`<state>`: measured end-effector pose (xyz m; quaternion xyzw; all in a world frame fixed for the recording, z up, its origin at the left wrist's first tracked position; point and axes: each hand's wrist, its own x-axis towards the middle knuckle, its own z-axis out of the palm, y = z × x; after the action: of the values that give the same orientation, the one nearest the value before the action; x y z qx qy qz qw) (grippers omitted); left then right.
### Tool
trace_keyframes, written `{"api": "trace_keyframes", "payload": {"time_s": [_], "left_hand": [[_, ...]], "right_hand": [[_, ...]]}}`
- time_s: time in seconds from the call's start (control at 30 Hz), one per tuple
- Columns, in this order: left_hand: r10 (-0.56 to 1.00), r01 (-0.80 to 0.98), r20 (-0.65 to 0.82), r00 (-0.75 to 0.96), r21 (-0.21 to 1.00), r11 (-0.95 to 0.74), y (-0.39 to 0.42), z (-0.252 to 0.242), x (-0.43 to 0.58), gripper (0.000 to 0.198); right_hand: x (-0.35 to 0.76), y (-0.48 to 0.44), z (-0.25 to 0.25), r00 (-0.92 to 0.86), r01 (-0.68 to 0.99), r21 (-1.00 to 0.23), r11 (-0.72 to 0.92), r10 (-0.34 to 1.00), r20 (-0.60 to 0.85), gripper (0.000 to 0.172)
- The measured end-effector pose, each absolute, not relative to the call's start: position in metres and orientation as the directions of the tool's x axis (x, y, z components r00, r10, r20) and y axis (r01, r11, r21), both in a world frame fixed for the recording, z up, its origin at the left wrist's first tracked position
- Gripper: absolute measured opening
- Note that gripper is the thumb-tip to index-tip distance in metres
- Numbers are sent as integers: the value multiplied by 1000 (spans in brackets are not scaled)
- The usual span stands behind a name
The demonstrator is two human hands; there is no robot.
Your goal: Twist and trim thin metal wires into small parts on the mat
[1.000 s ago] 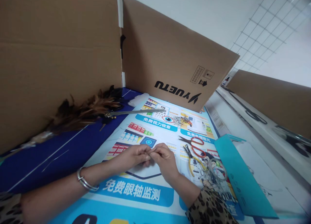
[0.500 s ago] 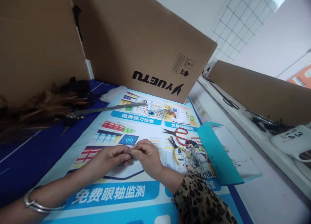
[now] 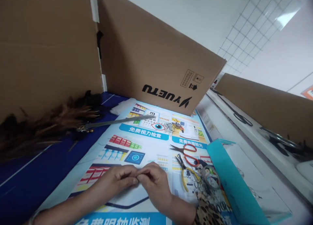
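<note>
My left hand (image 3: 124,178) and my right hand (image 3: 156,182) meet at the fingertips over the printed sheet (image 3: 146,156). Both are closed in a pinch, thumbs against fingers. Whatever sits between the fingertips is hidden or too small to make out. To the right of my right hand lie yellow-handled pliers (image 3: 185,176), and beyond them red-handled scissors (image 3: 188,154). A tangled heap of wire and small pieces (image 3: 207,190) rests beside the pliers, with a coil of wire (image 3: 211,176) on it.
A turquoise folder (image 3: 236,182) stands at the right. Brown feathers (image 3: 56,120) and a long metal strip (image 3: 119,121) lie at the left. Small silvery pieces (image 3: 168,127) are farther back. Cardboard panels (image 3: 146,49) wall off the back and left.
The camera view has tilted up, so the whole scene sits lower and a little to the right. My hands stay together in the same pinch.
</note>
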<state>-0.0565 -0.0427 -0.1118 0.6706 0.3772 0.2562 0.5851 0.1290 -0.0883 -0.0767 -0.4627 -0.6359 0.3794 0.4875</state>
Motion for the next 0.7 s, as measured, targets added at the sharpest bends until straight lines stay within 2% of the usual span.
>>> {"api": "trace_keyframes", "payload": {"time_s": [0.17,0.27,0.4,0.7], "left_hand": [[813,208,-79,577,977,-52,-43,-110,-52,27],[824,238,-96,558,970,-48,-45,-105,-51,28],[840,298,-118,530,953,-54,-47,-99,-50,27],[830,342,-122,545,935,-88,-47,-95,-49,22]], "right_hand": [[130,-87,-88,-40,264,-934,240,970,238,10],[130,-85,-91,-52,330,-902,278,959,277,4],[129,-82,-90,-83,391,-856,338,939,333,11],[130,-80,-92,-96,471,-814,341,937,337,11]]}}
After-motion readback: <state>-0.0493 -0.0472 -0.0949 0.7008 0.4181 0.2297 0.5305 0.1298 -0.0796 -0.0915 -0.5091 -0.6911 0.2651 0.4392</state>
